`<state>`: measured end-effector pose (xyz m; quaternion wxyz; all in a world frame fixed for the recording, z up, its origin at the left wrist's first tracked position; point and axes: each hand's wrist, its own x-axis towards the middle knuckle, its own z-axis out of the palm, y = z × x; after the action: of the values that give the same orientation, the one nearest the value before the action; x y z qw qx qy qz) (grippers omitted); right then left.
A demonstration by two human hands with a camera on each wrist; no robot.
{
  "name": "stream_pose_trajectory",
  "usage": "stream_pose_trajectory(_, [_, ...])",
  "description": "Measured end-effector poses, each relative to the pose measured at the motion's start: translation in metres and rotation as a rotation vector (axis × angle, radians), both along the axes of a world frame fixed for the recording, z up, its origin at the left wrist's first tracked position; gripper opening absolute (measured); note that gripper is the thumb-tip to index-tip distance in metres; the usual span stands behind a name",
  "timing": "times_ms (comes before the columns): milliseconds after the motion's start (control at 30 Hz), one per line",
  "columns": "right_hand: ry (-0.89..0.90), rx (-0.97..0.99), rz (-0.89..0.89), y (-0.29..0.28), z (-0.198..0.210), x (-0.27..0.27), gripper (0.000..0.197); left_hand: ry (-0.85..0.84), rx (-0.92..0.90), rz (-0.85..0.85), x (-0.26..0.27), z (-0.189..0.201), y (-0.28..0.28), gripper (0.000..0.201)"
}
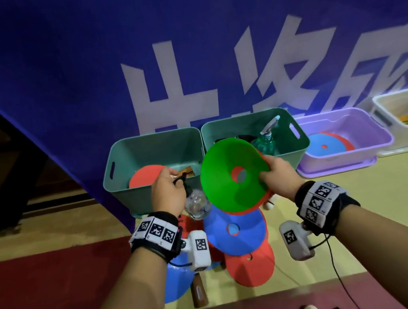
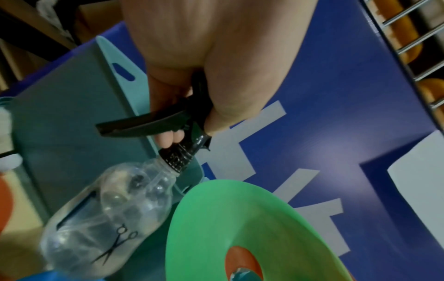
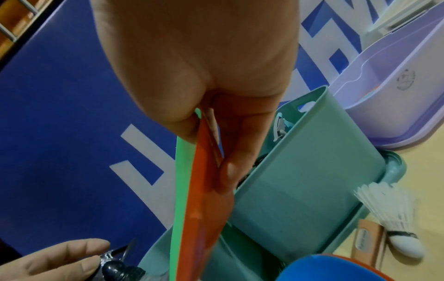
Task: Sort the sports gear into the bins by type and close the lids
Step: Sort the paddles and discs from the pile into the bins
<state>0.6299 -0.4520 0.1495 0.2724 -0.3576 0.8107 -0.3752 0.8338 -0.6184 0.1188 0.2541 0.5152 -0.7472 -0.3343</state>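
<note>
- We see the left hand [image 1: 167, 191] clenched round the black trigger head of a clear spray bottle [image 1: 197, 206]; the left wrist view shows the fingers [image 2: 168, 139] curled under the trigger and the thumb on the far side of the neck.
- The bottle hangs tilted below that hand, in front of the left green bin [image 1: 120, 173], and bears a small scissors print.
- The right hand [image 1: 278, 172] pinches the rim of a green disc [image 1: 224, 178] together with a red disc [image 3: 206, 199] stacked behind it; in the right wrist view the thumb lies on the green side and the fingers [image 3: 228, 171] on the red side.
- The discs are held tilted in the air, in front of the right green bin [image 1: 290, 151], with red showing through the green disc's centre hole.
- The left green bin holds a red disc [image 1: 143, 176] and a brown item we cannot identify.
- The right green bin holds a second spray bottle [image 1: 267, 139], greenish with a pale head.
- A purple bin [image 1: 371, 138] stands just right of the green bins, with a blue disc [image 1: 324, 144] lying on red ones inside.
- A white bin [image 1: 387, 104] stands further right; its contents are too blurred to name.
- On the floor below the hands we note a blue disc [image 1: 239, 231], a red disc [image 1: 250, 267] and another blue disc [image 1: 176, 281], overlapping in a loose pile.
- A white shuttlecock [image 3: 394, 220] lies on the floor beside the right green bin.
- All bins are lidless and stand against a blue banner [image 1: 77, 67] with white lettering.
</note>
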Motion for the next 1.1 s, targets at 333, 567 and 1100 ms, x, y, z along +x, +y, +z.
stream_pose_trajectory(333, [-0.362, -0.222, -0.221, 0.022, 0.024, -0.087, 0.029, 0.073, -0.179, -0.1, -0.085, 0.066, 0.022, 0.009])
stream_pose_trajectory(567, [-0.491, -0.27, -0.322, 0.051, 0.021, -0.183, 0.019, 0.185, -0.144, -0.072, -0.166, 0.078, 0.048, 0.008])
stream_pose_trajectory(1100, [-0.581, -0.316, -0.317, 0.099, -0.006, -0.33, 0.03, 0.012, -0.058, -0.071, -0.333, 0.032, 0.062, 0.032])
